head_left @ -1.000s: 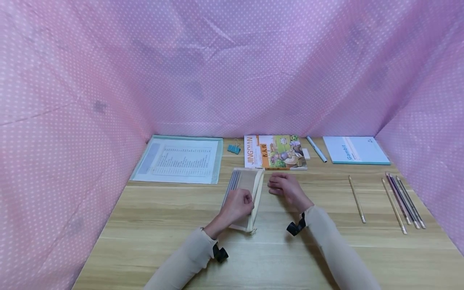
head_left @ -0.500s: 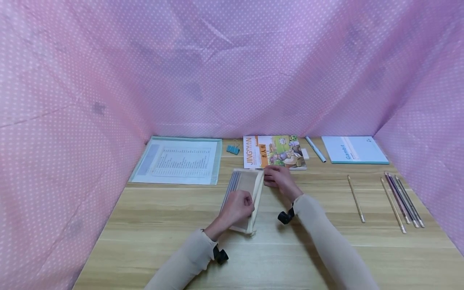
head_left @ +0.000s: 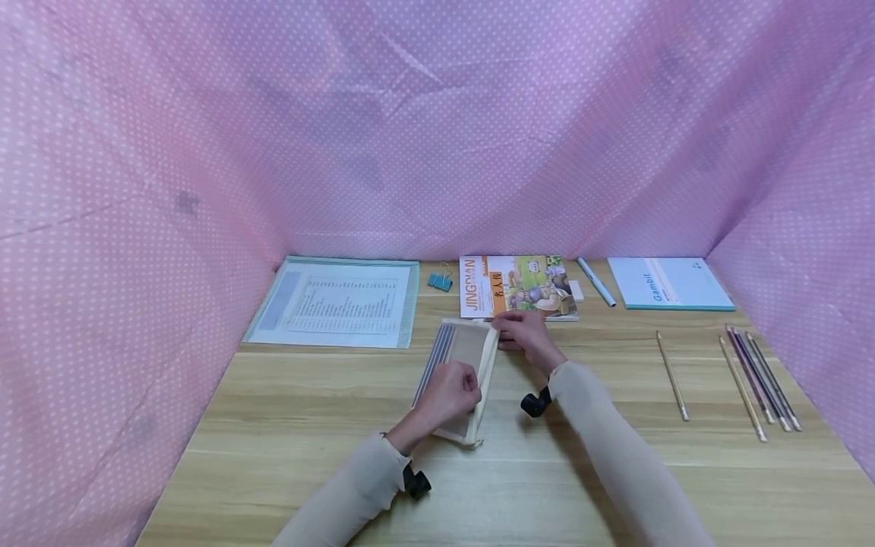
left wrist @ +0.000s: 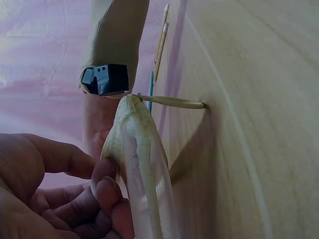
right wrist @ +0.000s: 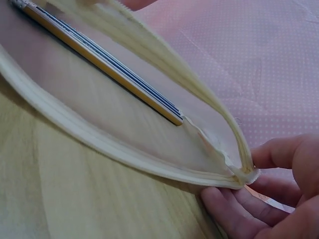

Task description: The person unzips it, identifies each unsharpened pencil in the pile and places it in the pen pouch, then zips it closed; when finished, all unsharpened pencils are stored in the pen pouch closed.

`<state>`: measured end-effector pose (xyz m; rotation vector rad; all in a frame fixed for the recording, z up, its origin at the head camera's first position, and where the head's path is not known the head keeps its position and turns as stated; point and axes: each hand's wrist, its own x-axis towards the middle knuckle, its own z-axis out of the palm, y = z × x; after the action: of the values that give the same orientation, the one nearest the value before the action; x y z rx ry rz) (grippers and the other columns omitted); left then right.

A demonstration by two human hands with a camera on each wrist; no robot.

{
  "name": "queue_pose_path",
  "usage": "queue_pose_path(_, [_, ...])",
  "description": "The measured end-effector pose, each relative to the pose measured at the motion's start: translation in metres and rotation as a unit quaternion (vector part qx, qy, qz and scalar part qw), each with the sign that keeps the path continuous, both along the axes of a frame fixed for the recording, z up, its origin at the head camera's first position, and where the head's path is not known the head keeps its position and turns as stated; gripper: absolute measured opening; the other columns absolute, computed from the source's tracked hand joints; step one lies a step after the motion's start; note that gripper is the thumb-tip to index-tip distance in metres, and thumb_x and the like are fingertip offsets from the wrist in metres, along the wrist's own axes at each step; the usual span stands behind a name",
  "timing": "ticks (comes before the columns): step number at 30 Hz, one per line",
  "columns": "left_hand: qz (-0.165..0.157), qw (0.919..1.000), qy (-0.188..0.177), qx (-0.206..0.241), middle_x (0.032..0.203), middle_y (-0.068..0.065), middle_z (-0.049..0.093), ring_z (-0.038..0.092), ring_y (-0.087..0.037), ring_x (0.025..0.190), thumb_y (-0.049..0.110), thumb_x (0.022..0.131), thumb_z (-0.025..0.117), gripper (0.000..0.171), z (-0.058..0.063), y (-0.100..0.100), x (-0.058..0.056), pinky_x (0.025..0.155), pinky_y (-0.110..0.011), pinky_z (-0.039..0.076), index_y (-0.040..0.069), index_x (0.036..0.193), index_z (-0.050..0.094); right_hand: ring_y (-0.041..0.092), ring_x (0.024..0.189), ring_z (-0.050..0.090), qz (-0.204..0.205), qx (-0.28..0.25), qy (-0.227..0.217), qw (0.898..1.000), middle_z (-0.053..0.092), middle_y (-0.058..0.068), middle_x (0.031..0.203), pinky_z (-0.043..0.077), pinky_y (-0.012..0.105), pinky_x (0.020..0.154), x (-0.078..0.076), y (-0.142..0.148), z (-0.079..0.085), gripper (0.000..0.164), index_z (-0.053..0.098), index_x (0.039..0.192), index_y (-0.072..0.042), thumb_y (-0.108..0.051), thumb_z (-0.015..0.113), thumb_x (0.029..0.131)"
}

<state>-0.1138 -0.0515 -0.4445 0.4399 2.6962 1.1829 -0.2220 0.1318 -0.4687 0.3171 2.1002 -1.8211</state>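
A translucent pencil pouch (head_left: 472, 346) with a cream zipper edge lies in front of me. Its mouth gapes in the right wrist view, where striped pencils (right wrist: 114, 69) lie inside along the far side. My left hand (head_left: 446, 393) pinches the raised zipper edge (left wrist: 115, 132) near the middle, fingers curled. At the pouch's far end, my right hand (head_left: 528, 338) pinches the zipper corner (right wrist: 244, 177) between thumb and fingers. A short pull cord (left wrist: 174, 102) sticks out from the near end in the left wrist view.
Behind the pouch lie a picture-covered book (head_left: 519, 289), a teal binder clip (head_left: 440, 282) and a pale blue pen (head_left: 596, 281). A document folder (head_left: 342, 304) is at left, a Gambit notebook (head_left: 673, 282) at right. Several loose pencils (head_left: 759, 380) lie on the right.
My right hand has moved left from beside the pouch to its far corner and now pinches it. My left hand stays on the zipper edge.
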Motion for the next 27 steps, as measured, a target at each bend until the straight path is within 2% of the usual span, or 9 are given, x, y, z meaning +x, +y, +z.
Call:
queue_pose_path(5, [-0.004, 1.0000, 0.001, -0.005, 0.058, 0.001, 0.058, 0.048, -0.005, 0.051, 0.000, 0.078, 0.066, 0.012, -0.002, -0.001, 0.000, 0.045, -0.017, 0.039, 0.005, 0.067, 0.065, 0.009, 0.080, 0.069, 0.006, 0.032, 0.006, 0.999, 0.068, 0.018, 0.119, 0.060, 0.028, 0.080, -0.003, 0.000, -0.003, 0.035, 0.064, 0.125, 0.004, -0.009, 0.064, 0.092])
queue_pose_path(8, [-0.007, 0.9999, 0.009, -0.009, 0.058, 0.001, 0.058, 0.048, -0.005, 0.052, 0.001, 0.077, 0.066, 0.013, -0.003, -0.001, 0.000, 0.046, -0.017, 0.039, 0.006, 0.065, 0.065, 0.009, 0.079, 0.069, -0.006, 0.046, 0.006, 0.999, 0.069, 0.018, 0.119, 0.060, 0.026, 0.080, -0.004, -0.001, -0.004, 0.032, 0.067, 0.120, 0.003, -0.007, 0.066, 0.090])
queue_pose_path(15, [-0.011, 0.9995, 0.007, -0.027, 0.057, 0.004, 0.054, 0.047, -0.005, 0.053, 0.004, 0.080, 0.069, 0.018, -0.001, -0.001, 0.003, 0.047, -0.017, 0.038, 0.006, 0.064, 0.064, 0.007, 0.072, 0.068, -0.028, 0.042, 0.012, 0.999, 0.072, 0.012, 0.102, 0.060, 0.023, 0.073, -0.006, -0.001, -0.007, 0.028, 0.070, 0.114, 0.004, -0.001, 0.069, 0.086])
queue_pose_path(22, [-0.016, 0.9989, 0.019, -0.039, 0.056, 0.005, 0.052, 0.046, -0.005, 0.051, 0.006, 0.082, 0.069, 0.018, 0.003, -0.007, 0.016, 0.045, -0.018, 0.038, 0.008, 0.065, 0.064, 0.006, 0.068, 0.068, -0.032, 0.030, 0.031, 0.999, 0.073, 0.011, 0.094, 0.059, 0.022, 0.069, -0.006, -0.003, -0.009, 0.027, 0.071, 0.110, 0.008, 0.002, 0.070, 0.084])
queue_pose_path(25, [-0.022, 0.9986, 0.022, -0.043, 0.056, 0.006, 0.050, 0.043, -0.004, 0.049, 0.007, 0.082, 0.068, 0.016, 0.005, -0.014, 0.026, 0.044, -0.018, 0.035, 0.008, 0.067, 0.064, 0.006, 0.067, 0.068, -0.034, 0.029, 0.038, 0.998, 0.074, 0.012, 0.095, 0.059, 0.021, 0.068, -0.006, -0.004, -0.009, 0.028, 0.071, 0.110, 0.009, 0.002, 0.070, 0.083])
queue_pose_path(27, [-0.024, 0.9987, 0.010, -0.044, 0.056, 0.007, 0.051, 0.042, -0.003, 0.047, 0.007, 0.083, 0.067, 0.013, 0.006, -0.019, 0.034, 0.043, -0.018, 0.034, 0.008, 0.070, 0.065, 0.006, 0.067, 0.067, -0.036, 0.033, 0.041, 0.998, 0.074, 0.012, 0.095, 0.059, 0.021, 0.067, -0.006, -0.004, -0.010, 0.028, 0.071, 0.110, 0.009, 0.002, 0.071, 0.083])
